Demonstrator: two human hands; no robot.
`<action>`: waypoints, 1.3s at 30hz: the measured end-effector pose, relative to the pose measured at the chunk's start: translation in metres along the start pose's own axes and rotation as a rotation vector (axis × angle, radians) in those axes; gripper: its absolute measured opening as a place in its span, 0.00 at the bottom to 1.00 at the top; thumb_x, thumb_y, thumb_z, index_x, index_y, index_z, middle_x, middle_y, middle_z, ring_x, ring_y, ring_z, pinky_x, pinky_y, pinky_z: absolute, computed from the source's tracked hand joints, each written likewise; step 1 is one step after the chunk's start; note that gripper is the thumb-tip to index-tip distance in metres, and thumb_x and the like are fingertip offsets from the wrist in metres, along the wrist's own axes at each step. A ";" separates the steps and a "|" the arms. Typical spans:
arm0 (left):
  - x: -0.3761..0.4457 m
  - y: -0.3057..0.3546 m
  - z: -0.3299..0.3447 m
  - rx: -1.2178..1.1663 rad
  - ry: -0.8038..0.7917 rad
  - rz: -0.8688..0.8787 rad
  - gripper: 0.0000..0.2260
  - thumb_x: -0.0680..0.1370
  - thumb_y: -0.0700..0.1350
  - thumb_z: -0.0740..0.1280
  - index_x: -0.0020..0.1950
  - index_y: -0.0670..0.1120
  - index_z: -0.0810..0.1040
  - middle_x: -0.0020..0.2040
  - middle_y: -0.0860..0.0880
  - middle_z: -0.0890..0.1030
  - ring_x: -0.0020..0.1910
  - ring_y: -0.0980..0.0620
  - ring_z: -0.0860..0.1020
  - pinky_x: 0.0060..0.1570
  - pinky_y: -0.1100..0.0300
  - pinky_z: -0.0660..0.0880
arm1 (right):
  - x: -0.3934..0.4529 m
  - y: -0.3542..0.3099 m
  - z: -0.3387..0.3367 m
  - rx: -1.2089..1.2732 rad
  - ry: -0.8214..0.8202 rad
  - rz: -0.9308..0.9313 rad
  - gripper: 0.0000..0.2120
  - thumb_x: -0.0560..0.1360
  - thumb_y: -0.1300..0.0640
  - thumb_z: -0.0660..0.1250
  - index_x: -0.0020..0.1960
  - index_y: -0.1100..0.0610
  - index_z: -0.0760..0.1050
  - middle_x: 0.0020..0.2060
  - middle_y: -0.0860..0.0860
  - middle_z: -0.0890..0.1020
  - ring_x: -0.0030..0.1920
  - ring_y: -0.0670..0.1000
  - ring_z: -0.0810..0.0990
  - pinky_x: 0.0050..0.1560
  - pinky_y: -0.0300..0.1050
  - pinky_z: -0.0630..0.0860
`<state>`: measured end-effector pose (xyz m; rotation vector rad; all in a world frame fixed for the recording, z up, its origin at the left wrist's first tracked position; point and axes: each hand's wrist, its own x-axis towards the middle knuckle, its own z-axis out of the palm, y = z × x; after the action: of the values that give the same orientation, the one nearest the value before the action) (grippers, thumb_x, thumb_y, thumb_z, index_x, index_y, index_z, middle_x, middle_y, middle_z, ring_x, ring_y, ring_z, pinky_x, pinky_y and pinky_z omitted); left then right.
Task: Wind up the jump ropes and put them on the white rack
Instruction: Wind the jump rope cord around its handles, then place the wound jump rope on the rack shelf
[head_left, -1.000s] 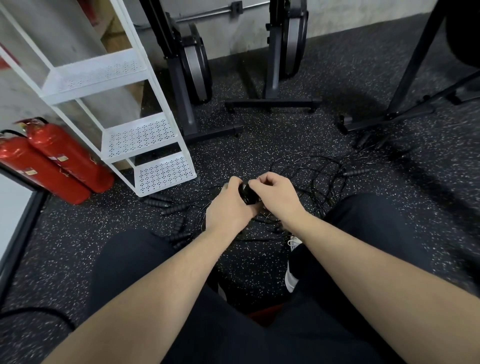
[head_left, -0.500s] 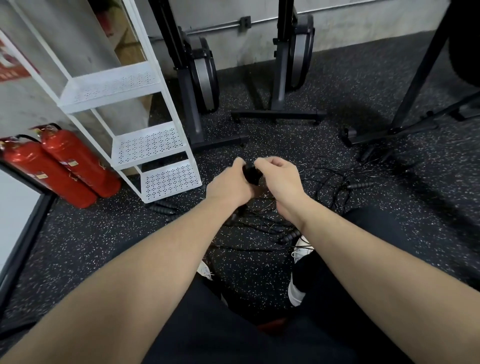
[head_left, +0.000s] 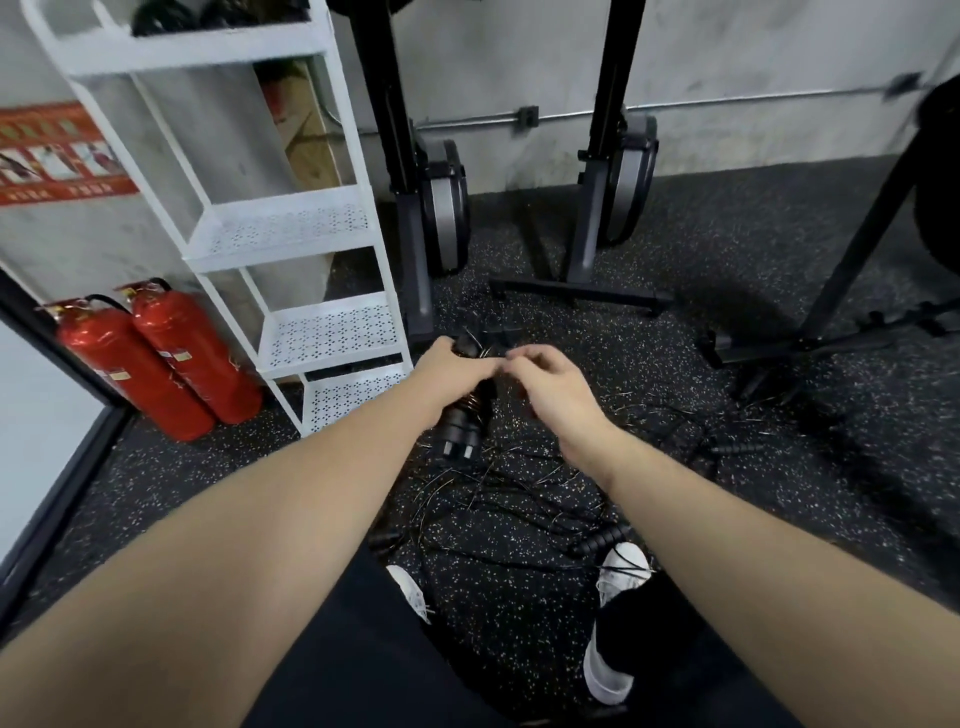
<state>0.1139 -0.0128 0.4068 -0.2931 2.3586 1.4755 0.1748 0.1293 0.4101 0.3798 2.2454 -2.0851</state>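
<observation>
Low in the frame's centre, loose black jump ropes with foam handles (head_left: 519, 499) lie tangled on the speckled rubber floor between two white shoes. Above them, mid-frame, the left hand (head_left: 449, 371) grips a wound black rope bundle (head_left: 465, 415), fingers curled round it. The right hand (head_left: 550, 387) hovers just beside, fingers loosely bent; whether it pinches a cord is unclear. Winding looks finished. Next, likely, is setting the bundle on the white perforated metal rack (head_left: 311, 228), upper left.

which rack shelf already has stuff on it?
The top shelf of the white rack: dark bundles sit on it, blurred. The three perforated shelves below show nothing on them.
</observation>
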 end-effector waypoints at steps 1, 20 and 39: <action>0.003 0.004 -0.007 -0.056 -0.005 -0.028 0.39 0.59 0.56 0.81 0.66 0.48 0.73 0.56 0.45 0.82 0.51 0.43 0.84 0.53 0.43 0.83 | 0.001 -0.003 0.006 -0.021 -0.023 -0.029 0.10 0.78 0.52 0.69 0.59 0.49 0.79 0.49 0.46 0.81 0.42 0.44 0.76 0.40 0.39 0.70; 0.034 0.088 -0.145 -0.596 0.127 0.034 0.36 0.62 0.61 0.76 0.67 0.48 0.76 0.56 0.45 0.85 0.52 0.45 0.84 0.37 0.52 0.82 | 0.096 -0.121 0.115 0.213 -0.249 -0.063 0.33 0.69 0.59 0.81 0.70 0.52 0.72 0.58 0.53 0.84 0.52 0.56 0.86 0.50 0.58 0.84; 0.067 0.134 -0.330 -0.715 0.366 0.354 0.07 0.78 0.39 0.73 0.55 0.41 0.79 0.54 0.40 0.84 0.50 0.47 0.84 0.42 0.59 0.83 | 0.189 -0.265 0.234 -0.099 -0.221 -0.422 0.15 0.83 0.47 0.60 0.67 0.48 0.75 0.59 0.47 0.82 0.59 0.51 0.81 0.63 0.50 0.78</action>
<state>-0.0532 -0.2502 0.6239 -0.3482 2.1079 2.6133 -0.0953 -0.0906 0.6089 -0.3441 2.4378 -2.0449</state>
